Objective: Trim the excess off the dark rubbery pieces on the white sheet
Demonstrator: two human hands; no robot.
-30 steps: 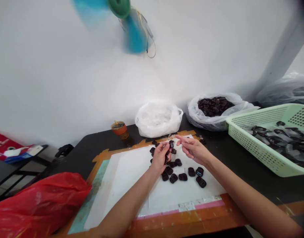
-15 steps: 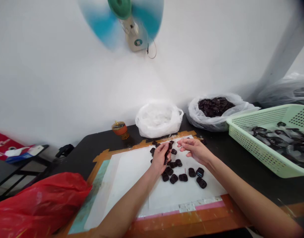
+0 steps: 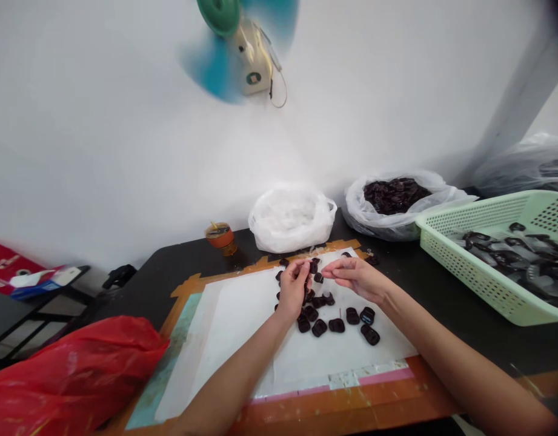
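Observation:
My left hand point(image 3: 295, 289) is closed around a small dark plastic piece, mostly hidden behind the fingers and thumb. To its right, my right hand point(image 3: 355, 277) has its thumb and fingertips pinched together, pointing at the left hand. Whatever lies in that pinch is too small to make out. Below and between the hands, several dark glossy buckle-like pieces point(image 3: 370, 334) are scattered over a white sheet point(image 3: 242, 321) taped to the table. Some of them are partly covered by my left hand.
Behind the sheet stand a white bag point(image 3: 279, 239) of pale pieces and a bag point(image 3: 378, 230) of dark pieces. A green basket point(image 3: 469, 290) with mixed parts is at right. An orange-banded cup point(image 3: 222, 239), a red bag point(image 3: 79, 375) and a wall fan point(image 3: 255, 66) are also in view.
My right hand has moved slightly left and its fingers have drawn together. My left hand has turned a little, hiding more of the dark piece. The fan head has shifted.

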